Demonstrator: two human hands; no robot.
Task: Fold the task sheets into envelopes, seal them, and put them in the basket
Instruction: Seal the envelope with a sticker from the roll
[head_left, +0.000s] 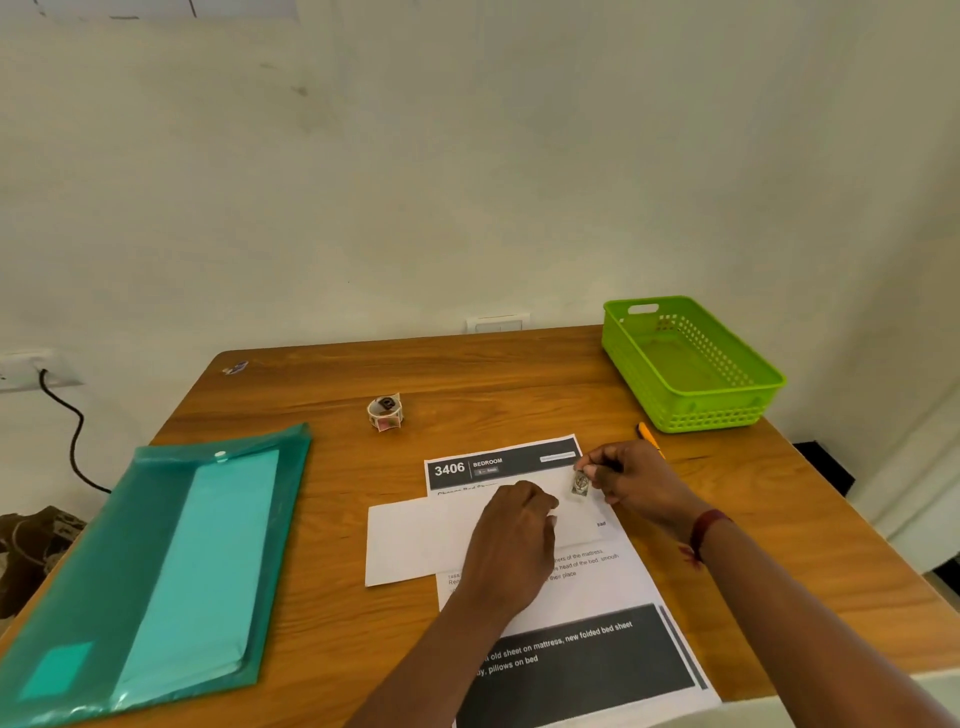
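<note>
While my left hand is holding down the folded envelope on the task sheet, fingers curled, my right hand is pinching a sticker at its 2 o'clock corner.

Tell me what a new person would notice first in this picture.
In the middle of the table, the left hand rests on a folded white paper, while the right hand pinches a small sticker. A bright green basket stands at the far right, and a teal folder lies at the left.

Bare left hand, bare right hand with dark red wrist thread.
</note>
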